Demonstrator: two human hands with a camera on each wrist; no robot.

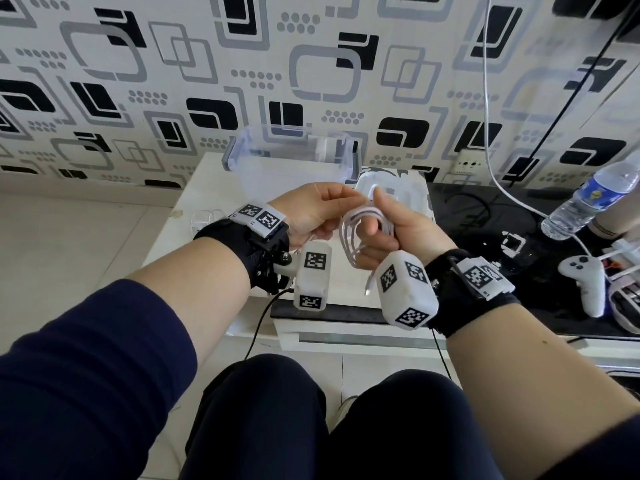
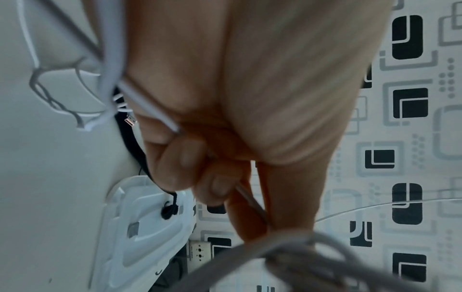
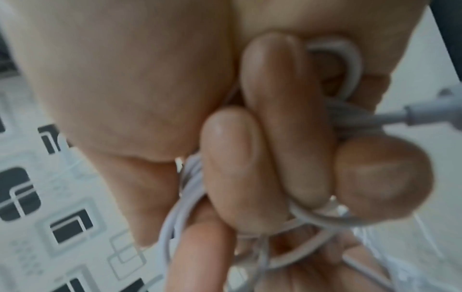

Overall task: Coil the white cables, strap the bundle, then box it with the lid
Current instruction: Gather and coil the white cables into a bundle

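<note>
Above the white table, my right hand [image 1: 398,233] grips a coil of white cable [image 1: 351,237], fingers curled round its loops [image 3: 180,199]. One plug end [image 1: 368,289] hangs down below the coil. My left hand [image 1: 311,213] is just left of the coil, with fingers curled, and pinches a strand of the white cable [image 2: 152,108] that runs across the palm. The clear plastic box [image 1: 291,150] stands open at the back of the table. Its white lid [image 1: 398,187] lies flat just right of it, behind my hands.
A thin loose white cable [image 1: 204,220] lies on the white table [image 1: 166,251] to the left. On the dark surface at right are a water bottle [image 1: 588,199] and a white game controller [image 1: 585,277]. A white cord [image 1: 487,98] hangs down the patterned wall.
</note>
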